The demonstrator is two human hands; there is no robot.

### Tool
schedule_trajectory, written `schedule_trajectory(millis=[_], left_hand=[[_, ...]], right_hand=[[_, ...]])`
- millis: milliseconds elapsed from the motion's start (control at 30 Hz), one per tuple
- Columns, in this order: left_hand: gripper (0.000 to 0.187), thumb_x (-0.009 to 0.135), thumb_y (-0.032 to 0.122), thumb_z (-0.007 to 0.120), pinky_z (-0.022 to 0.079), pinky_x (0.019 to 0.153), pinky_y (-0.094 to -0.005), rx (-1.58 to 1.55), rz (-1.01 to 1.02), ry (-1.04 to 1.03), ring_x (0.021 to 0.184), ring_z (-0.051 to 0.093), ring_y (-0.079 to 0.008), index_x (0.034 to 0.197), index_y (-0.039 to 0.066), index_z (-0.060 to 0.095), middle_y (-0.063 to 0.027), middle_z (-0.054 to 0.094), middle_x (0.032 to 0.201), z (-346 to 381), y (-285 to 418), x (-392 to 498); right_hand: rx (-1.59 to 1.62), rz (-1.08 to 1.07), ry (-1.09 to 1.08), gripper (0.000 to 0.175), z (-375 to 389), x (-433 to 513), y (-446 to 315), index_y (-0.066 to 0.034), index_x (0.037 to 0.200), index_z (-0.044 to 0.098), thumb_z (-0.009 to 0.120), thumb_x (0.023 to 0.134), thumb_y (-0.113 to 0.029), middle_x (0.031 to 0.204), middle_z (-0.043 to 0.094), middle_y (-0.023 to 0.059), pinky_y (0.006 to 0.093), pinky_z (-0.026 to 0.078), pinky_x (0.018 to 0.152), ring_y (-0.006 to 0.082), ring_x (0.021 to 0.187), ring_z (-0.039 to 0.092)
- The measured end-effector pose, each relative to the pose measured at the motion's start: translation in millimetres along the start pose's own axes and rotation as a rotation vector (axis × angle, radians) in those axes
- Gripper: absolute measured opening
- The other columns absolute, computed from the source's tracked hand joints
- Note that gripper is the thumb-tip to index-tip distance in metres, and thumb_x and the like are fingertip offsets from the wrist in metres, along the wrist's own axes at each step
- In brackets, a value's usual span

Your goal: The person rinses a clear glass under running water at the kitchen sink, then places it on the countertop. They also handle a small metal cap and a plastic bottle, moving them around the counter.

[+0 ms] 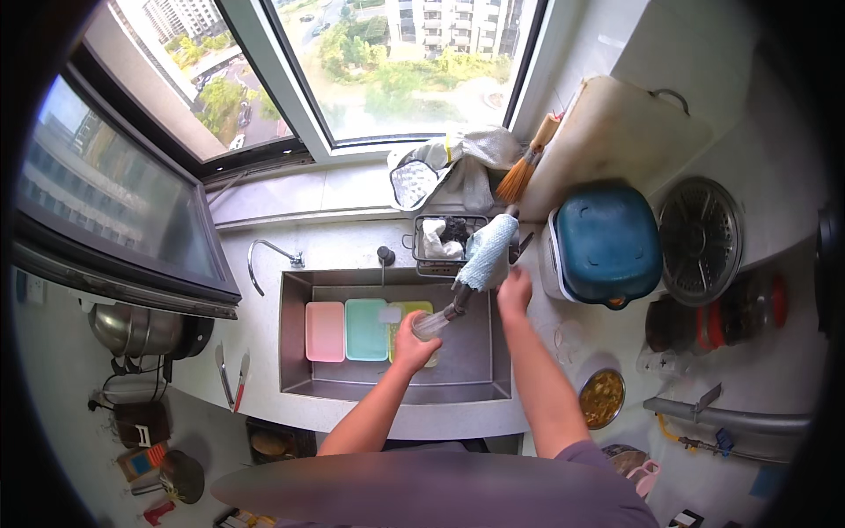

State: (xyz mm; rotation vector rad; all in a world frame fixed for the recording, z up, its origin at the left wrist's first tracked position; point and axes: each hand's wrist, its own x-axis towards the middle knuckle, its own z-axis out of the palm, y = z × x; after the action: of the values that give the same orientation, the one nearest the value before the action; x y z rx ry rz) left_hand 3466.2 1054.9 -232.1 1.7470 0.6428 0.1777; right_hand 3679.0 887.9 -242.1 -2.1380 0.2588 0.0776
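My left hand (pixel 414 348) grips a clear cup (pixel 429 325) over the sink and tilts it under the faucet spout (pixel 457 307). Water appears to run from the spout into it. A light blue textured cloth (pixel 488 252) hangs over the faucet's neck. My right hand (pixel 515 292), fingers curled, is at the sink's right rim beside the cloth, just below a dark lever (pixel 525 244); whether it touches anything is hidden. In the steel sink (pixel 462 369) lie a pink tray (pixel 325 331), a mint green tray (pixel 366 329) and a yellow-green tray (pixel 420 307), partly behind my left hand.
A wire basket (pixel 418 245) with scrubbers stands behind the sink. To the right are a blue-lidded bin (pixel 610 241) and a bowl of food (pixel 601 398). Left of the sink are a small curved tap (pixel 259 253) and tongs (pixel 224 376). An open window sash (pixel 132 198) juts over the counter.
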Motion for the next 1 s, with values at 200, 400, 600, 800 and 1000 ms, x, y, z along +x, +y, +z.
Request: schedule_trajectory(millis=[200, 400, 600, 800, 1000], left_hand=[[0.067, 0.067, 0.016, 0.088, 0.052, 0.100, -0.0369, -0.189, -0.039, -0.055, 0.110, 0.066, -0.0234, 0.126, 0.004, 0.059, -0.0109, 0.068, 0.117, 7, -24, 9], [0.042, 0.085, 0.020, 0.084, 0.057, 0.092, -0.0415, -1.086, -0.445, -0.190, 0.098, 0.069, -0.0271, 0.119, 0.005, 0.064, -0.0112, 0.070, 0.113, 0, -43, 31], [0.029, 0.084, 0.015, 0.080, 0.059, 0.080, -0.0438, -0.969, -0.691, 0.031, 0.094, 0.070, -0.0248, 0.106, -0.001, 0.069, -0.0124, 0.073, 0.101, 17, -69, 29], [0.020, 0.084, 0.011, 0.078, 0.056, 0.078, -0.0406, -1.175, -0.699, -0.058, 0.091, 0.069, -0.0225, 0.100, 0.002, 0.070, -0.0096, 0.073, 0.097, 11, -112, 41], [0.025, 0.085, 0.019, 0.081, 0.057, 0.081, -0.0435, -0.756, -0.691, 0.401, 0.089, 0.069, -0.0254, 0.103, 0.006, 0.068, -0.0096, 0.071, 0.094, 43, -101, 42]], right_hand=[[-0.035, -0.470, -0.489, 0.059, 22, -176, 48, -0.0043, 0.128, 0.058, 0.080, 0.076, -0.019, 0.119, 0.070, 0.0155, 0.0410, 0.055, 0.094, 0.0311, 0.106, 0.069], [0.090, -0.096, -1.030, 0.063, 11, -155, 31, 0.0000, 0.125, 0.057, 0.084, 0.074, -0.026, 0.113, 0.072, 0.0152, 0.0418, 0.057, 0.094, 0.0306, 0.106, 0.072], [-0.512, 0.029, -1.100, 0.067, 15, -160, 23, 0.0012, 0.131, 0.053, 0.081, 0.076, -0.026, 0.106, 0.072, 0.0204, 0.0459, 0.060, 0.087, 0.0321, 0.095, 0.074], [-0.044, 0.445, -1.287, 0.046, 36, -150, 39, -0.0018, 0.109, 0.067, 0.082, 0.073, -0.025, 0.098, 0.072, 0.0105, 0.0380, 0.056, 0.080, 0.0202, 0.088, 0.071], [-0.880, -0.226, -0.803, 0.052, 38, -152, 38, -0.0010, 0.109, 0.067, 0.084, 0.069, -0.029, 0.103, 0.075, 0.0111, 0.0428, 0.058, 0.087, 0.0233, 0.090, 0.073]])
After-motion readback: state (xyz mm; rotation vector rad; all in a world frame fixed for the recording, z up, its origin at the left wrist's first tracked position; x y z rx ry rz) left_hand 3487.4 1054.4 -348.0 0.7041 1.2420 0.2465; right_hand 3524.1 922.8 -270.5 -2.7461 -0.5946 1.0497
